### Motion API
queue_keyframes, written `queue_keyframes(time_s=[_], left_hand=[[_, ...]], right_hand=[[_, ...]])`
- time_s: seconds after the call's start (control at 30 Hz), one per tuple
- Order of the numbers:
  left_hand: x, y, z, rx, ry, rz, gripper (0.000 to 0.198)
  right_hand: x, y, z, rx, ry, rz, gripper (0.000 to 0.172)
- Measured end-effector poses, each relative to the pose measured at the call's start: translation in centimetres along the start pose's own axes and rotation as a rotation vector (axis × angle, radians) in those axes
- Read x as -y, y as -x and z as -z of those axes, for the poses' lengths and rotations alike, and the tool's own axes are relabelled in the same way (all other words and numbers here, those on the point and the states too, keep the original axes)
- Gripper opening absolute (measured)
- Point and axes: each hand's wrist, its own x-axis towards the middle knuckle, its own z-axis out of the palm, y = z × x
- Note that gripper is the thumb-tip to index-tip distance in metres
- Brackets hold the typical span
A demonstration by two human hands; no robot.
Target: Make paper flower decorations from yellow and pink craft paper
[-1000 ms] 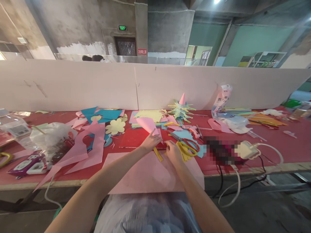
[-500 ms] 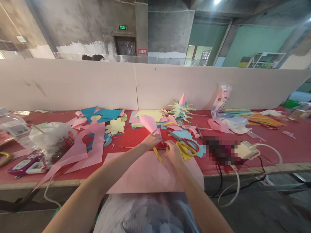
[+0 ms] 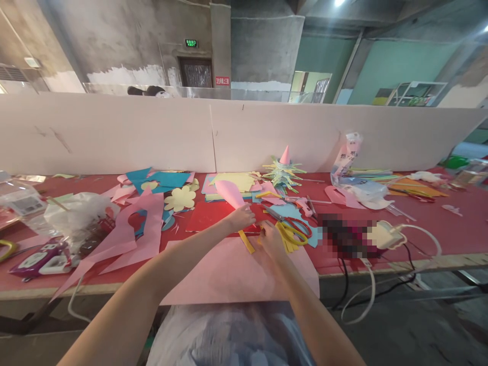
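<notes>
My left hand (image 3: 241, 218) is closed around the narrow end of a rolled pink paper cone (image 3: 229, 193), whose wide end points away to the upper left. A yellow paper strip (image 3: 247, 242) lies just below that hand, over the edge of a pink paper sheet (image 3: 236, 279). Close by on the right, my right hand (image 3: 270, 236) has its fingers pressed together. A bit of yellow shows at its fingertips, too small to name. Under the cone is a red sheet (image 3: 206, 216). Scissors with yellow handles (image 3: 293, 235) and scissors with red handles (image 3: 303, 226) lie beside my right hand.
A fringed paper tree with a pink tip (image 3: 285, 157) stands behind. A pink glue gun (image 3: 304, 206) lies right of centre. Pink paper offcuts (image 3: 152, 229), a yellow paper flower (image 3: 180, 199) and a plastic bag (image 3: 82, 213) are left. A white partition (image 3: 152, 134) closes the back.
The left index finger, stretched along the cone before, is now curled in around its narrow end. The cone has shifted slightly left. My right hand stays nearly in place.
</notes>
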Motion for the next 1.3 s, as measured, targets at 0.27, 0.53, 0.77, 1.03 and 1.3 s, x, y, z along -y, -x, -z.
queue_keyframes(time_s=[0.27,0.53,0.77,1.03,1.3], left_hand=[[-0.7,-0.7,0.2,0.022,0.023,0.038,0.022],[-1.1,-1.0,-0.3,0.054,0.066,0.064,0.022],[-1.3,-1.1,-0.5,0.077,0.063,0.095,0.020],[-1.2,0.0,-0.8,0.044,0.096,0.124,0.019],[-1.1,1.3,-2.0,-0.041,0.107,0.123,0.024]], right_hand=[[-0.1,-0.1,0.0,0.005,0.014,-0.012,0.035],[-0.5,-0.2,-0.2,-0.006,0.033,0.018,0.035],[-0.5,-0.2,-0.2,-0.002,0.065,0.028,0.039],[0.1,1.0,-0.6,0.024,0.190,0.091,0.039],[-0.4,1.1,-1.0,0.031,0.229,0.105,0.042]])
